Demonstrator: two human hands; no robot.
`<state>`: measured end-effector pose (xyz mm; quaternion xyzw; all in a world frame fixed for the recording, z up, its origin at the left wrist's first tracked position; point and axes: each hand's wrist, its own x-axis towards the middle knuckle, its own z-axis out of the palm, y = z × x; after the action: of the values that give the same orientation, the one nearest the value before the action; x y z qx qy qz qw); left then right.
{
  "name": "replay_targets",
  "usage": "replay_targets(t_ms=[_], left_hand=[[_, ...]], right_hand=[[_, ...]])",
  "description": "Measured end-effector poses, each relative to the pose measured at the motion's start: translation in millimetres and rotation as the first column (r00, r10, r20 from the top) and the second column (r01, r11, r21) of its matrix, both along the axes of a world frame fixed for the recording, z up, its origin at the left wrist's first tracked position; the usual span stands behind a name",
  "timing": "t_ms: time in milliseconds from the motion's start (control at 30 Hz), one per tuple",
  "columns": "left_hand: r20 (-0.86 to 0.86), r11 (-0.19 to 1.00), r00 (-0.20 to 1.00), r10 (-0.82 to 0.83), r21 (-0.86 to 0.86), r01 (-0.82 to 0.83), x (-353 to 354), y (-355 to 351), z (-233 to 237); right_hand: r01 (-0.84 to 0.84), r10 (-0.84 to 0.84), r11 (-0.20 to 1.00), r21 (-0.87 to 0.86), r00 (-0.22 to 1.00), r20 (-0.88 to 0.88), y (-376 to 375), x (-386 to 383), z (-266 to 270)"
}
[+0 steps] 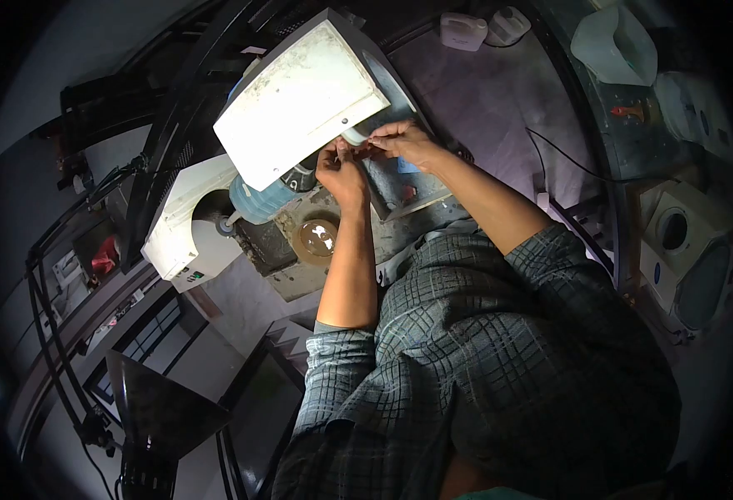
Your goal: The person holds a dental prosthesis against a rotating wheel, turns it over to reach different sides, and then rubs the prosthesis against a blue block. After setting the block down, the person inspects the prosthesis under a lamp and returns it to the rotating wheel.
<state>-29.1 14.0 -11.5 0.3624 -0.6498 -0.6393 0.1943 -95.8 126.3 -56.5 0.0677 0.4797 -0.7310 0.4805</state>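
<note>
Below the lower edge of a large white machine cover, my left hand (pixel 341 173) and my right hand (pixel 403 145) are close together. The fingers of both are bent inward around something small that I cannot make out. Just behind the fingertips sits a pale round part (pixel 355 134), partly hidden by the white cover (pixel 300 96). A dark cylinder with a white mark (pixel 299 178) stands left of my left hand. Beneath my right hand lies a shallow metal tray (pixel 396 192) with a blue item (pixel 406 166) in it.
A round bowl of liquid (pixel 316 239) rests on the worktop, left of my left forearm. Ribbed blue rollers (pixel 260 200) adjoin a second white housing (pixel 179 221). White jugs (pixel 463 32) stand on the floor beyond. A dark lamp-like cone (pixel 162 404) is at the lower left.
</note>
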Motion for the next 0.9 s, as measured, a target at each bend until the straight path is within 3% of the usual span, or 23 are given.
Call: replay_targets(t_ms=[133, 200, 300, 633, 833, 900], left_hand=[[-0.055, 0.996, 0.997, 0.061, 0.062, -0.058, -4.4, 8.8, -1.9], [-0.065, 0.987, 0.989, 0.129, 0.101, -0.122, -6.4, 12.8, -1.2], [-0.073, 0.979, 0.982, 0.175, 0.116, -0.166, -10.2, 13.0, -3.4], [-0.045, 0.985, 0.985, 0.169, 0.055, -0.166, -7.8, 8.7, -9.7], [-0.062, 0.975, 0.978, 0.199, 0.109, -0.191, -9.1, 10.6, -9.2], [-0.088, 0.993, 0.989, 0.117, 0.039, -0.114, -5.8, 10.8, -7.9]], right_hand=[[0.021, -0.02, 1.0, 0.018, 0.999, -0.045, -3.6, -7.0, -8.4], [-0.019, 0.035, 0.992, 0.129, 0.991, -0.128, -5.5, -11.2, -10.8], [-0.045, 0.052, 0.996, 0.083, 0.995, -0.082, -9.3, -17.0, -15.6], [-0.089, 0.096, 0.993, 0.075, 0.992, -0.083, -14.6, -18.0, -21.0], [-0.079, 0.084, 0.993, 0.088, 0.995, -0.053, -11.1, -21.5, -9.9], [-0.119, 0.134, 0.985, 0.123, 0.984, -0.12, -9.1, -20.0, -12.1]])
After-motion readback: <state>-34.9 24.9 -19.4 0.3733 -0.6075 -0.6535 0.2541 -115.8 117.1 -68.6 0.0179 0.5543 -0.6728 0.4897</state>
